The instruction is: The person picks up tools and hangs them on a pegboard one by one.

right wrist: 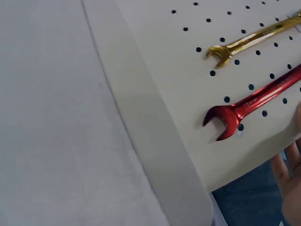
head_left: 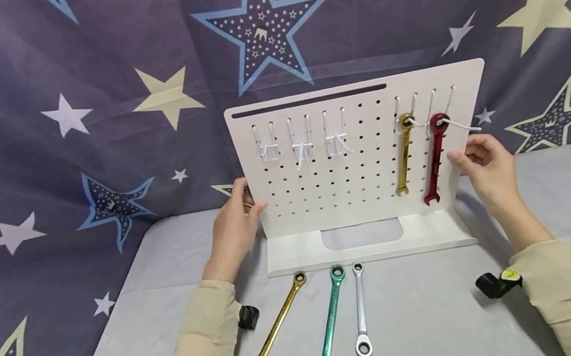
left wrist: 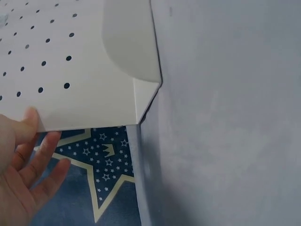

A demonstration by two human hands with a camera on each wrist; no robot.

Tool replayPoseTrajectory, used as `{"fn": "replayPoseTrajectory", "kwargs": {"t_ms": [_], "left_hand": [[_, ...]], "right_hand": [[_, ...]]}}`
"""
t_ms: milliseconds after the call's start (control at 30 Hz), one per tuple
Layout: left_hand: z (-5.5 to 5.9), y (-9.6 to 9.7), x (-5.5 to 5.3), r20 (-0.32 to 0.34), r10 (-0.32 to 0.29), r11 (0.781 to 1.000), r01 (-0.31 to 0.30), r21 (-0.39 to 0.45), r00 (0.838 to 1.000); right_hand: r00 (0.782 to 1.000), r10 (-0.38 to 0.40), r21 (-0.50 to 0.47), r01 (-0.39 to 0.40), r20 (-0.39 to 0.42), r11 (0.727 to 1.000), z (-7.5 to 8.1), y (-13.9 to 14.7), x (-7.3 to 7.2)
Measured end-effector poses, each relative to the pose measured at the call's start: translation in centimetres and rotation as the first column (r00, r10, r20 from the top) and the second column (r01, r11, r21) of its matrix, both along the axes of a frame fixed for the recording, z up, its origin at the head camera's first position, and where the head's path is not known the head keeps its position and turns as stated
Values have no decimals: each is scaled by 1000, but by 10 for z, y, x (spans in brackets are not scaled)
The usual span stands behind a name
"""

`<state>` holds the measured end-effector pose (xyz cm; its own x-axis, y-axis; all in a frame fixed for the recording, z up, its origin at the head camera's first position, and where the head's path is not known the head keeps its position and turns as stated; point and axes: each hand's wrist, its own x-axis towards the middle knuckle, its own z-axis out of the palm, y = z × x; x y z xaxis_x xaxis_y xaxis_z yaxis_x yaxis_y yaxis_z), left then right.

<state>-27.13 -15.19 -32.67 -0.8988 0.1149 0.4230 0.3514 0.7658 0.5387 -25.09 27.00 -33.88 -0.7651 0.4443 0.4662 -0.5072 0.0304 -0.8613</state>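
A white pegboard (head_left: pixel 334 195) stands upright on the table, and both hands hold it by its side edges. My left hand (head_left: pixel 234 227) pinches the left edge; in the left wrist view its thumb lies on the front face, with the other fingers at the back. At the right edge, my right hand (head_left: pixel 491 178) grips with the thumb in front and fingers curled behind. A gold wrench (head_left: pixel 403 158) and a red wrench (head_left: pixel 435 162) hang from hooks on the board's right side. Three white hooks (head_left: pixel 302 150) on the left hold nothing.
In front of the board, a gold wrench (head_left: pixel 278 325), a green wrench (head_left: pixel 331 326) and a silver wrench (head_left: pixel 361 310) lie on the grey-white table (head_left: pixel 428 318). A star-patterned cloth (head_left: pixel 90 59) hangs behind. The board's base (head_left: pixel 298 254) has a cut-out.
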Motion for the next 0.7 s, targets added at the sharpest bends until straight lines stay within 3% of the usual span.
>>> {"fn": "replayPoseTrajectory", "kwargs": {"t_ms": [267,467,567,700], "left_hand": [[1,-3,0,85,-64,989,52,135,994],[5,-5,2,86,-106,974,86,211,991],[8,-4,3,101,-107,974,83,213,989],[14,-5,11,145,-62,988,40,150,987]], "right_hand": [[999,-20,132,15,37,991,-2,3,-1],[995,-84,271,65,59,960,-2,7,-4],[994,-90,276,70,61,959,-2,8,-5],[992,-92,259,66,89,964,-1,8,-5]]}}
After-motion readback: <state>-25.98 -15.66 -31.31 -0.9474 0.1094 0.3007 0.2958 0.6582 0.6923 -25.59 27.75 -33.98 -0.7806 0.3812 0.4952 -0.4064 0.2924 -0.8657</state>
